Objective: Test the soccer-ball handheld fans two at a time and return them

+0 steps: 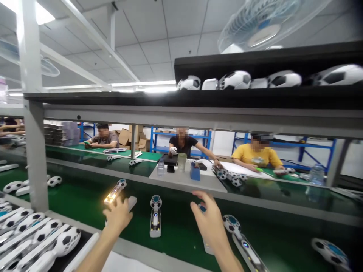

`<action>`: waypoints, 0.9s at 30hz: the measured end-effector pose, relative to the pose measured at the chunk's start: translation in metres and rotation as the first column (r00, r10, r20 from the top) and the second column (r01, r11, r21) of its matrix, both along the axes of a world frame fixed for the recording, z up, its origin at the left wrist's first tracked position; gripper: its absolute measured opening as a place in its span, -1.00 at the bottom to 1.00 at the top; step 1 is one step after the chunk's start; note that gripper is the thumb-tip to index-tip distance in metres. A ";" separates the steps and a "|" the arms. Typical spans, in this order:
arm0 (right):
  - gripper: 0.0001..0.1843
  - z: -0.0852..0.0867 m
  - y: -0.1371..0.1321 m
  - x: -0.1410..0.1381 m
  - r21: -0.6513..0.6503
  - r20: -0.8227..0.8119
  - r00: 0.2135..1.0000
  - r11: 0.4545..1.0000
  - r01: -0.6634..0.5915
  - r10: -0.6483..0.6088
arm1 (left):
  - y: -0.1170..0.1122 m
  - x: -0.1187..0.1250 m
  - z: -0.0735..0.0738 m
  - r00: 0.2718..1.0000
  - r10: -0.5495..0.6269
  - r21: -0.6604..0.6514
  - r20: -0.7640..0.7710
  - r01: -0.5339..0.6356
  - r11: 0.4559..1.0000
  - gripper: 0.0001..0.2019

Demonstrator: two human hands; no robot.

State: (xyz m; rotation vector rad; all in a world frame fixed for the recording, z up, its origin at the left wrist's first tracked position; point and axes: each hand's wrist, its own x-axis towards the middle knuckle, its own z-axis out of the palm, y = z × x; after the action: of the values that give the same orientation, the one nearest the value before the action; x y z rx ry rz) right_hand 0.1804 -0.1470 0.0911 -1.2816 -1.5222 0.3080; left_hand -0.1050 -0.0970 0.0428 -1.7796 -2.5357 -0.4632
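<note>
Most of the near ground is taken up by a green surface point(177, 226), above which two bare hands are held. The right grip point(208, 215) is opened wide, thumb and forefinger parted; the left grip point(120, 213) is spread too, its fingers loosely bent, and nothing is clearly seen to be held in either. Between them a football-patterned device point(155, 219) is laid on the surface, its long axis set almost straight from near to far, round head at the far end. It is placed to the right of the left grip, which appears nearer, and to the left of the right grip. Beyond the left fingertips a device with a glowing handle point(115, 192) is slanted, head far and rightward. A white handle point(132, 203) is partly covered by the left grip; whether it is touched cannot be told.
</note>
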 end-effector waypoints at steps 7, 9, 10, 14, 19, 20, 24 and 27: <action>-0.75 0.006 -0.012 -0.010 -0.036 -0.057 0.991 0.992 -0.121 0.119 | -0.003 -0.002 -0.015 0.999 0.022 -0.045 0.042 -0.020 0.999 -0.63; -0.76 0.007 -0.016 -0.014 -0.068 -0.053 0.984 0.983 -0.172 0.168 | -0.013 -0.001 0.011 0.996 -0.058 0.040 0.063 0.056 0.998 -0.72; -0.75 0.007 -0.019 -0.017 -0.083 -0.047 0.978 0.975 -0.205 0.201 | -0.020 0.001 0.026 0.992 -0.099 0.090 0.071 0.093 0.992 -0.76; -0.35 0.011 -0.036 -0.028 -0.140 0.014 0.902 0.895 -0.425 0.431 | -0.055 0.025 0.086 0.949 -0.285 0.236 0.134 0.249 0.939 -0.79; -0.51 0.021 -0.052 -0.040 -0.157 -0.064 0.791 0.777 -0.610 0.608 | -0.074 0.066 0.140 0.668 -0.581 0.369 0.466 0.450 0.813 -0.73; -0.56 0.023 -0.053 -0.040 -0.138 -0.115 0.788 0.776 -0.615 0.605 | -0.068 0.071 0.146 0.611 -0.603 0.392 0.512 0.459 0.798 -0.69; -0.56 0.030 -0.047 -0.035 -0.097 -0.388 0.764 0.801 -0.591 0.516 | -0.018 0.076 0.145 0.613 -0.534 0.321 0.583 0.430 0.844 -0.50; -0.54 0.034 -0.040 -0.024 -0.128 -0.589 0.699 0.807 -0.576 0.406 | 0.014 0.060 0.117 0.780 -0.319 0.186 0.538 0.259 0.948 -0.63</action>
State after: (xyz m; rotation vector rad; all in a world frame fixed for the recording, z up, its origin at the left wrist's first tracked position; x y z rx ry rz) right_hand 0.1568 -0.1870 0.1253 -0.8582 -1.3208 1.2077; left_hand -0.0449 -0.0830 0.1594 -2.2769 -2.4740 -1.2876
